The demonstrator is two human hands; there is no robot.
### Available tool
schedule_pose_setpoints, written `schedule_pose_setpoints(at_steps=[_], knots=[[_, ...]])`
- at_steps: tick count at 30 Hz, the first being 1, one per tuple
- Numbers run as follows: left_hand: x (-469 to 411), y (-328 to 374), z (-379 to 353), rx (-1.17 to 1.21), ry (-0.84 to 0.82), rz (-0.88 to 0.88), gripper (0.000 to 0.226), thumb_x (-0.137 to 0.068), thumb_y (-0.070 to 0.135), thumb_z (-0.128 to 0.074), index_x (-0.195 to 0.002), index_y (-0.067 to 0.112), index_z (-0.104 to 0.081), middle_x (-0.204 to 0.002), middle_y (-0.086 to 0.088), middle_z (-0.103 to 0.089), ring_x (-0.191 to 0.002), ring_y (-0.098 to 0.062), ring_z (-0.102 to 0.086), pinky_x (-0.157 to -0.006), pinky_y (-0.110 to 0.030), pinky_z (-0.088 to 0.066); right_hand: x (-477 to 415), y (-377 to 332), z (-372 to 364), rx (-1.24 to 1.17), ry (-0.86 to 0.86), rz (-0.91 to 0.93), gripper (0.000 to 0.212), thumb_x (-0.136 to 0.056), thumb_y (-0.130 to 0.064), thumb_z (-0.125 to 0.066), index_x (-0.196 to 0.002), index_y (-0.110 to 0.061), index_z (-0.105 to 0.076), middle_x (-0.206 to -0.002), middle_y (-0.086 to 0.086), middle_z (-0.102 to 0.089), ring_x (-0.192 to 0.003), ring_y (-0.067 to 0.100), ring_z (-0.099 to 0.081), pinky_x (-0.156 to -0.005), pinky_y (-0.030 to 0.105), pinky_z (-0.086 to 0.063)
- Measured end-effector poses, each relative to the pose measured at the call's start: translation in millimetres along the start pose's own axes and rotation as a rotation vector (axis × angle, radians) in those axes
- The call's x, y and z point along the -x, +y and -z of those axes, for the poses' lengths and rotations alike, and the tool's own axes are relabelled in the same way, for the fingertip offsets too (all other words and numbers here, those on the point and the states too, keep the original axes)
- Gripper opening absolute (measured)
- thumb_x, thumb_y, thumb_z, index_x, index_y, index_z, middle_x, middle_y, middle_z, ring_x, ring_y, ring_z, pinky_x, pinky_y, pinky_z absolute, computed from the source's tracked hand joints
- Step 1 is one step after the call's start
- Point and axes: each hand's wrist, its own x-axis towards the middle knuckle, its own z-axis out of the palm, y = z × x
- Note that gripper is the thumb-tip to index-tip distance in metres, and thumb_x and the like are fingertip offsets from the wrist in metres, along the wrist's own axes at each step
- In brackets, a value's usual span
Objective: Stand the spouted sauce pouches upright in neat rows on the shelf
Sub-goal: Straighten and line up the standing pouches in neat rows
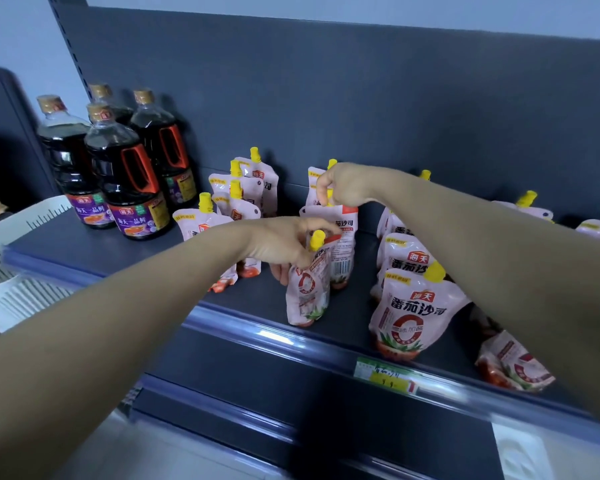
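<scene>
Pink sauce pouches with yellow spouts stand on the dark shelf (94, 251). My left hand (281, 244) grips the top of an upright pouch (309, 292) near the shelf's front edge, turned side-on. Right behind it, my right hand (343, 185) pinches the yellow spout of a second pouch (342, 244), which stands upright with its back label showing. A row of several pouches (236, 199) stands to the left. To the right, another row runs back from a front pouch (413, 317). One pouch (513, 365) lies flat at the front right.
Several dark soy sauce bottles (125, 174) stand at the shelf's left end. More pouches (530, 206) sit at the back right against the dark back panel. A price tag (388, 374) sits in the front rail. A white plastic basket (7, 237) is at the far left.
</scene>
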Motion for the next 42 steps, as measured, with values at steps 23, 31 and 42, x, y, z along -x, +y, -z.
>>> schedule_pose_setpoints(at_steps=[23,31,42], knots=[[-2.5,-6.3,17.9,-0.061,-0.113,-0.014,0.075,-0.088,0.000,-0.042,-0.143,0.047,-0.021,-0.111,-0.009,-0.051,-0.069,-0.031,-0.069,-0.071,-0.040,-0.060,-36.1,7.6,-4.4,-0.144,-0.071,-0.071,0.055,-0.097,-0.028,-0.043,-0.148,-0.027,-0.021,-0.084,0.012,-0.059,-0.064,0.025,-0.058,-0.080,0.041,-0.055],[-7.1,-20.7,30.2,0.098,-0.101,0.032,0.064,-0.084,-0.007,-0.035,-0.134,0.032,-0.043,-0.098,-0.021,-0.061,-0.062,-0.037,-0.068,-0.055,-0.034,-0.059,-42.2,5.8,-2.0,-0.213,-0.061,-0.141,0.036,-0.093,-0.017,-0.047,-0.129,-0.012,-0.053,-0.109,0.017,-0.065,-0.066,0.023,-0.064,-0.086,0.049,-0.055],[-16.5,-32.8,32.4,-0.050,0.059,-0.115,0.014,-0.090,0.000,-0.054,-0.088,0.011,-0.061,-0.075,-0.009,-0.062,-0.050,-0.006,-0.062,-0.049,-0.017,-0.052,-58.7,1.2,-13.3,-0.206,-0.158,-0.137,0.032,-0.094,-0.015,-0.052,-0.125,-0.012,-0.057,-0.114,0.008,-0.062,-0.084,0.026,-0.068,-0.081,0.037,-0.057]])
